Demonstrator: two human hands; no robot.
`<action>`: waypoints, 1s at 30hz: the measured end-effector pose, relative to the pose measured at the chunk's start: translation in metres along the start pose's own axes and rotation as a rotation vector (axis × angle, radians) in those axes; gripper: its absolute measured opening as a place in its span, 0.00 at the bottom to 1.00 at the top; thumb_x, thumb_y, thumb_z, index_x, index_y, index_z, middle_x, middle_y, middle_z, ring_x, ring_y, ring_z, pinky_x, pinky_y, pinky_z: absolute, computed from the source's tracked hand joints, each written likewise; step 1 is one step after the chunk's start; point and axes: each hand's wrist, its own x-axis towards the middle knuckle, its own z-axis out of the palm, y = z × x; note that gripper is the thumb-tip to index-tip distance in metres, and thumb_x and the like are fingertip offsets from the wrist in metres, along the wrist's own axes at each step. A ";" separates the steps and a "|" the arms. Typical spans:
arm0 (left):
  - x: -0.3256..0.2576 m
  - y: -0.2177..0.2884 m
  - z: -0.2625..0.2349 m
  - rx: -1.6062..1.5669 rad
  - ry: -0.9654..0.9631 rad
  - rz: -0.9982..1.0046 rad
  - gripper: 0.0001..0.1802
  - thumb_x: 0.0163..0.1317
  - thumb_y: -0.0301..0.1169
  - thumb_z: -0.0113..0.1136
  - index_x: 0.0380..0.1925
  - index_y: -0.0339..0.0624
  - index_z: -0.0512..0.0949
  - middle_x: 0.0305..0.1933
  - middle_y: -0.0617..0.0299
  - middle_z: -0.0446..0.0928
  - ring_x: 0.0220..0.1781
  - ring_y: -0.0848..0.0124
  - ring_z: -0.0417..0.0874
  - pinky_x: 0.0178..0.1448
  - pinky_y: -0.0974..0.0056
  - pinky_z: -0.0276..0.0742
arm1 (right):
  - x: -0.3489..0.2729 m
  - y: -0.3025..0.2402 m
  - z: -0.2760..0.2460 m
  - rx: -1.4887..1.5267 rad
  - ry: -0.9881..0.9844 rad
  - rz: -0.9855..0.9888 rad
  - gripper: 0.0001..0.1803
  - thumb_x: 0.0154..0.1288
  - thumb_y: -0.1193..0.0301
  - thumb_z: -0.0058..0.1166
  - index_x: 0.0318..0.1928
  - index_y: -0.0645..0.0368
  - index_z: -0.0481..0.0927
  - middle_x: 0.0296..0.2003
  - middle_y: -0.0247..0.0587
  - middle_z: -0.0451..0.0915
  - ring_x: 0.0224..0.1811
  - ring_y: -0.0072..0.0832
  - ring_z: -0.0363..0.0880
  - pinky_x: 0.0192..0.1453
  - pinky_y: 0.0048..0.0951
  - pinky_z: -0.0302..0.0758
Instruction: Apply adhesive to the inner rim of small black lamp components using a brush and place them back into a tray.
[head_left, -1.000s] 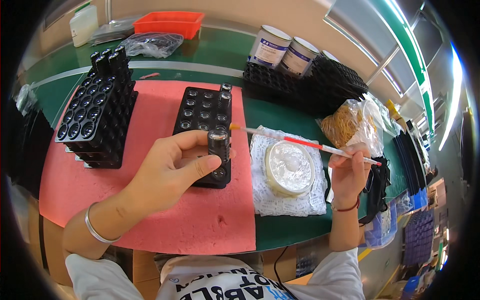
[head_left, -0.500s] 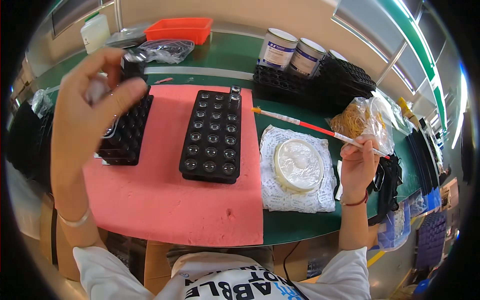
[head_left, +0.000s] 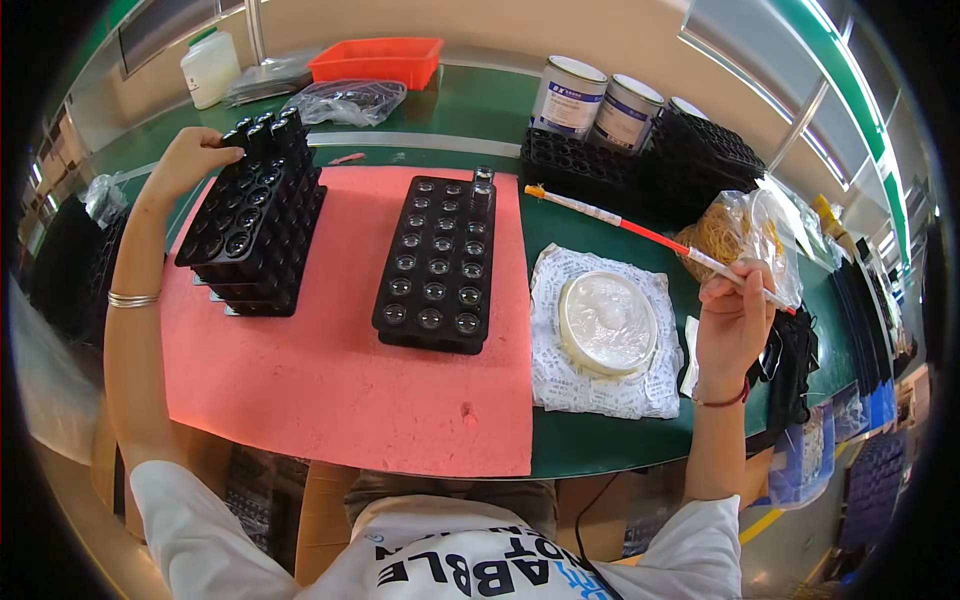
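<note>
At the far end of a stack of black trays [head_left: 225,235], my left hand [head_left: 190,165] is closed at the leftmost of several raised black cylinders [head_left: 262,138] with shiny clear tops. Its fingertips are partly hidden behind that piece. In my right hand [head_left: 738,315], off to the right, is a thin brush [head_left: 645,233] with a red and white handle. Its yellowish tip points left, above the table. Between the hands lies another black tray [head_left: 435,265], filled with rows of round clear-topped pieces. One clear piece [head_left: 483,190] stands taller at its far right corner.
A pink mat [head_left: 350,400] lies under the trays. Beside it, a round film-covered dish [head_left: 608,322] rests on a printed white pad [head_left: 560,395]. Farther back are metal cans [head_left: 570,97], a red bin [head_left: 375,63], a white bottle [head_left: 210,68] and a bag of rubber bands [head_left: 735,235].
My left hand has lowered a black cylinder from above the mat to the far end of the tray stack. The brush stays in my right hand, and the whole view has shifted slightly.
</note>
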 end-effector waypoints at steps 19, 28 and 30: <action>0.022 -0.003 0.000 0.135 -0.031 -0.011 0.16 0.39 0.33 0.62 0.08 0.33 0.68 0.10 0.68 0.55 0.15 0.79 0.56 0.19 0.67 0.52 | 0.002 -0.007 -0.003 -0.004 -0.007 -0.039 0.12 0.64 0.69 0.37 0.35 0.66 0.71 0.21 0.43 0.74 0.23 0.25 0.73 0.29 0.20 0.70; -0.027 0.106 0.010 0.389 0.381 0.060 0.17 0.45 0.43 0.55 0.26 0.38 0.76 0.26 0.54 0.77 0.31 0.58 0.78 0.39 0.61 0.71 | 0.002 -0.009 -0.005 -0.067 -0.010 -0.065 0.12 0.64 0.71 0.37 0.35 0.67 0.71 0.21 0.44 0.74 0.23 0.25 0.73 0.30 0.22 0.71; -0.043 0.153 0.032 0.127 0.122 0.144 0.19 0.45 0.44 0.56 0.28 0.39 0.76 0.25 0.53 0.76 0.28 0.61 0.77 0.37 0.63 0.70 | 0.001 -0.008 -0.010 -0.142 -0.010 -0.116 0.11 0.64 0.71 0.37 0.34 0.67 0.71 0.21 0.43 0.74 0.23 0.24 0.73 0.30 0.21 0.71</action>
